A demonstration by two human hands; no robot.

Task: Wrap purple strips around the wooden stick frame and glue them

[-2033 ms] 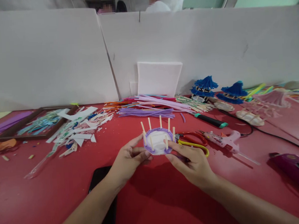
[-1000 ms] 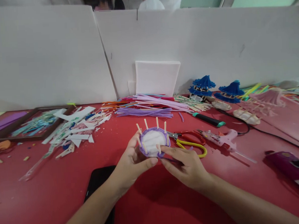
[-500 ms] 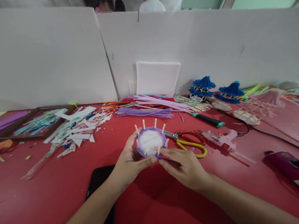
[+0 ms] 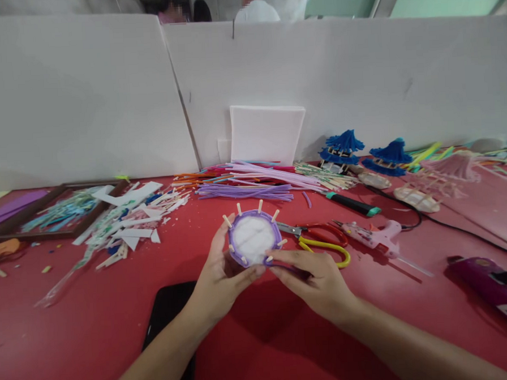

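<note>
A round white piece [image 4: 252, 239] with a purple rim and several short wooden pegs standing around its edge is held above the red table. My left hand [image 4: 217, 271] grips its left side, thumb at the lower edge. At the lower right, my right hand [image 4: 311, 275] pinches a purple strip [image 4: 289, 267] that runs along the rim; its far end is hidden by the fingers. Scissors [image 4: 324, 244] with red and yellow handles lie just behind my right hand. A black phone [image 4: 169, 313] lies partly under my left forearm.
Colourful strips [image 4: 253, 181] lie at the back by white paper [image 4: 267, 133]. Paper scraps [image 4: 138, 216] and a brown frame [image 4: 64, 233] are left. On the right are a green-black tool [image 4: 353, 203], pink glue gun [image 4: 379, 237], purple power strip [image 4: 492, 288] and blue-roofed models [image 4: 343, 145].
The round piece has tilted so that its white face shows more fully and its near pegs look shorter. Both hands keep hold of it.
</note>
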